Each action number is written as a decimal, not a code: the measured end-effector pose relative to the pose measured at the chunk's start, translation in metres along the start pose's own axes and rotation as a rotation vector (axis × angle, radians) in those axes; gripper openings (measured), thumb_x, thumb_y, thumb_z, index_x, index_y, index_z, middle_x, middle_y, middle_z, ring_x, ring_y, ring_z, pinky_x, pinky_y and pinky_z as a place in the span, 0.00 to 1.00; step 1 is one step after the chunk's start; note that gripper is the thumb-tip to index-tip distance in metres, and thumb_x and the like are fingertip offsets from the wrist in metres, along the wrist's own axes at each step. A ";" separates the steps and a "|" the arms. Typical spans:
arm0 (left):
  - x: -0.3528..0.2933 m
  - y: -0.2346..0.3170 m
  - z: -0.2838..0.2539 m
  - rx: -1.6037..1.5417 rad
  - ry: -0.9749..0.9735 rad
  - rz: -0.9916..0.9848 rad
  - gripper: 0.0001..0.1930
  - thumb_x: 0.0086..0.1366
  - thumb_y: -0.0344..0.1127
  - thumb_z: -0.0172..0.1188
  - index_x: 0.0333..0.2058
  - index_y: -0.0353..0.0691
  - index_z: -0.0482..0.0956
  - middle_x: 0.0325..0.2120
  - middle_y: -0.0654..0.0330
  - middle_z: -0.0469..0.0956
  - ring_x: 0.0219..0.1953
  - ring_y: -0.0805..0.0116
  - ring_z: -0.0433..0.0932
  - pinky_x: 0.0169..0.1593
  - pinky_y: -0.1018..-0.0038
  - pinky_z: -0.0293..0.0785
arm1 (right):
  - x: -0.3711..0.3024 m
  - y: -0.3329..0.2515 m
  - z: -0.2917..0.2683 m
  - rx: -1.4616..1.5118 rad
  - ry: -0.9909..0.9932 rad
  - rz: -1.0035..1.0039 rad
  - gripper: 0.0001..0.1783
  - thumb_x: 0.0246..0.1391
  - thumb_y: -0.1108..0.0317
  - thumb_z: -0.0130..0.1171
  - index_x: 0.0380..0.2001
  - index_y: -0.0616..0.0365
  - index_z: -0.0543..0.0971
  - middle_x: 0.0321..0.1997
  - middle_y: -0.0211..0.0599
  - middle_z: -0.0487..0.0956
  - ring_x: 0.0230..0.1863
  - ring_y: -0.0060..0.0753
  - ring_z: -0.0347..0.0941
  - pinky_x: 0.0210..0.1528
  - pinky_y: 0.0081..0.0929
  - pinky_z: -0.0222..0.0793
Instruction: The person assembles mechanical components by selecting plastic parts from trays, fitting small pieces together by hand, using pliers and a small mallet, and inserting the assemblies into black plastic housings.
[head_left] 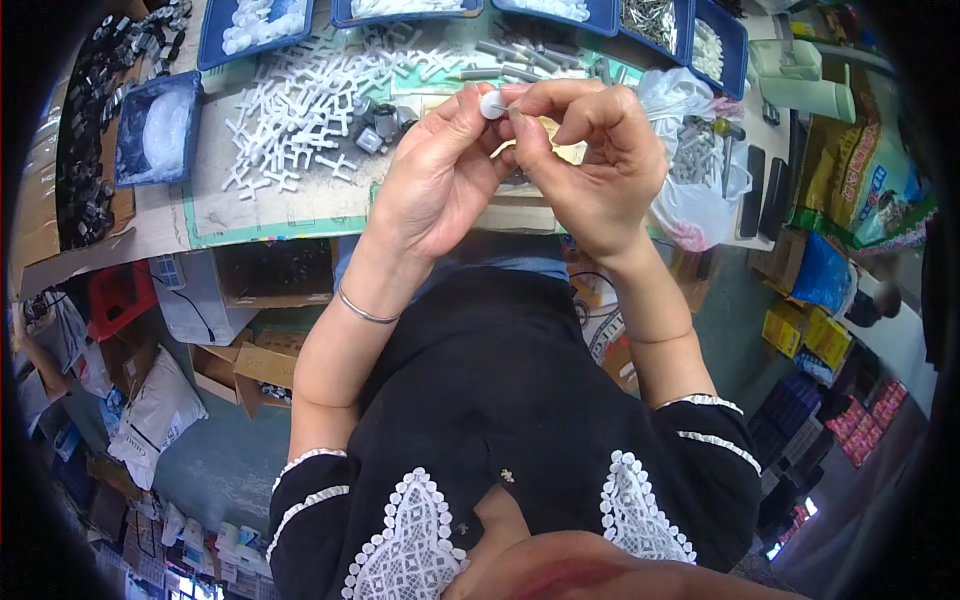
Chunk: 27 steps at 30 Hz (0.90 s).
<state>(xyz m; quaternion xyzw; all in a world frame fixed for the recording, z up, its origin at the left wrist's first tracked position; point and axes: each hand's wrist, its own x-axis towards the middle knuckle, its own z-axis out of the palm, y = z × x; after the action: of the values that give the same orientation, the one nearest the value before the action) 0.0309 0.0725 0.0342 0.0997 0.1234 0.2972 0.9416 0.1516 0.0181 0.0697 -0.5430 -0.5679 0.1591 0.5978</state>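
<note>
Above the table's near edge, my two hands meet. Between the thumb and fingers of my left hand [440, 170] is a small white toothed gear [491, 105]. My right hand [600, 165] pinches what looks like a thin metal pin against the gear's middle; its fingertips hide most of the pin. Left of my hands, many white cross-shaped plastic parts [300, 110] lie in a loose heap. A few dark, blocky parts [378, 128] sit between that heap and my left hand.
Blue bins along the back hold white parts [265, 25] and metal pins [650, 20]. Another blue bin [160, 130] stands at the left, beside black parts [95, 130]. Grey cylinders [510, 60] lie behind my hands. At the right is a plastic bag [695, 150] of grey parts.
</note>
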 end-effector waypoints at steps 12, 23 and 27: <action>-0.018 -0.002 -0.009 0.191 0.081 0.095 0.10 0.63 0.34 0.57 0.40 0.36 0.75 0.35 0.62 0.77 0.36 0.76 0.74 0.42 0.78 0.71 | -0.011 -0.006 -0.008 -0.333 -0.096 -0.156 0.12 0.31 0.81 0.64 0.21 0.59 0.73 0.24 0.32 0.77 0.32 0.34 0.74 0.33 0.26 0.70; -0.035 0.014 -0.008 0.775 0.000 0.203 0.18 0.58 0.20 0.57 0.48 0.32 0.68 0.37 0.54 0.78 0.41 0.72 0.76 0.47 0.79 0.73 | -0.014 -0.007 -0.026 -0.228 -0.342 0.008 0.11 0.37 0.75 0.64 0.29 0.56 0.80 0.25 0.30 0.78 0.32 0.33 0.73 0.40 0.30 0.65; -0.032 0.015 -0.004 0.944 -0.030 0.169 0.21 0.59 0.21 0.57 0.51 0.31 0.65 0.38 0.53 0.78 0.42 0.72 0.76 0.46 0.79 0.72 | -0.013 -0.004 -0.032 -0.405 -0.440 -0.117 0.10 0.38 0.73 0.64 0.29 0.55 0.78 0.26 0.30 0.76 0.35 0.33 0.71 0.41 0.30 0.63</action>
<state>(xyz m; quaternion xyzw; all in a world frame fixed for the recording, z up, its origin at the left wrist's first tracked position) -0.0038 0.0663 0.0403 0.5305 0.2227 0.2827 0.7675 0.1729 -0.0086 0.0744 -0.5699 -0.7343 0.1218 0.3481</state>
